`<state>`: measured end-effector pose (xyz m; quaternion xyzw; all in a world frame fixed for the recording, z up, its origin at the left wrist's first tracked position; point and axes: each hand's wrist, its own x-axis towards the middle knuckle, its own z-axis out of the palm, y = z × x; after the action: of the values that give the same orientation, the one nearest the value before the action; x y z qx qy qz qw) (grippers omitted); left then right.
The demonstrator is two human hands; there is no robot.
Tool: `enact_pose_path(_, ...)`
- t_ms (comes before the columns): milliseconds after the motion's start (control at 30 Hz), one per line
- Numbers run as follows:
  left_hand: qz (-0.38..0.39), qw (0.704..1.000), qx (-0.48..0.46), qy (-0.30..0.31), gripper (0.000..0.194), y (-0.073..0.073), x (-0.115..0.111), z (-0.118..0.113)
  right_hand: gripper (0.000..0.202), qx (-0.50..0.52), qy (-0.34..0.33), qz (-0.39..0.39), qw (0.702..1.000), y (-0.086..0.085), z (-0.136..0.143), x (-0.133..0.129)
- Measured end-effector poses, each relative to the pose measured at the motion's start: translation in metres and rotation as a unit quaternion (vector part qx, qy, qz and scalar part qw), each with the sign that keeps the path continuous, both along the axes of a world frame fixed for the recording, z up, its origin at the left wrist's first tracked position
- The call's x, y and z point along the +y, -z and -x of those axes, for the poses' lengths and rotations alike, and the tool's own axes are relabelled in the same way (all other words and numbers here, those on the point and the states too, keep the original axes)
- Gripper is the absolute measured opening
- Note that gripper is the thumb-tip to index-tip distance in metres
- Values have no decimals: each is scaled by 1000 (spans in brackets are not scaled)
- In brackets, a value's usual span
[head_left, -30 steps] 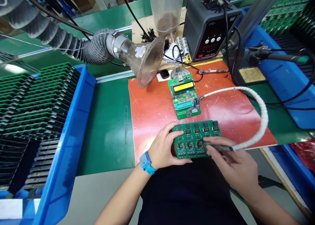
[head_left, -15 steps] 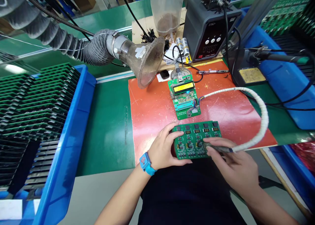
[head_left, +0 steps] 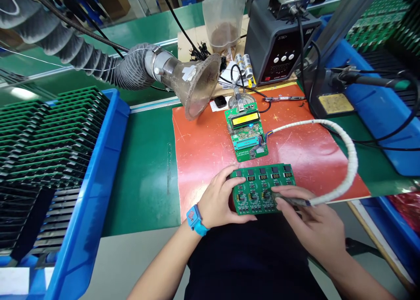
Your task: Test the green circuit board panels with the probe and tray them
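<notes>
A green circuit board panel (head_left: 257,190) with small two-digit displays lies at the front edge of the orange mat. My left hand (head_left: 221,199) is closed round its left end, fingers on top and thumb along the near edge. In my right hand (head_left: 315,219) I pinch a dark probe (head_left: 293,200), its tip down on the panel right of the middle; the contact point is hidden by my fingers. From the probe a white-wrapped cable (head_left: 352,160) loops back to a green programmer board (head_left: 246,131) with a lit yellow screen, just beyond the panel.
A blue bin (head_left: 108,160) of upright circuit boards stands left, another blue bin (head_left: 370,98) right. A fume extractor funnel (head_left: 203,87) hangs over the orange mat (head_left: 203,160). A soldering station (head_left: 278,41), soldering iron (head_left: 370,77) and tweezers (head_left: 284,98) are at the back.
The whole view has shifted slightly. Both hands, the panel and the probe keep their places relative to one another.
</notes>
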<state>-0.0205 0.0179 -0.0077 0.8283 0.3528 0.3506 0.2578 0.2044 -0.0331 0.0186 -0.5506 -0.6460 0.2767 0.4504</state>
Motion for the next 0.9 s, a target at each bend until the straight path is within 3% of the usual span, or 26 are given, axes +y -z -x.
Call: enact_pose_path(900,1,1000,-1,2,90,-1,1,0,13,35,18,48,998,-1,-2,-5)
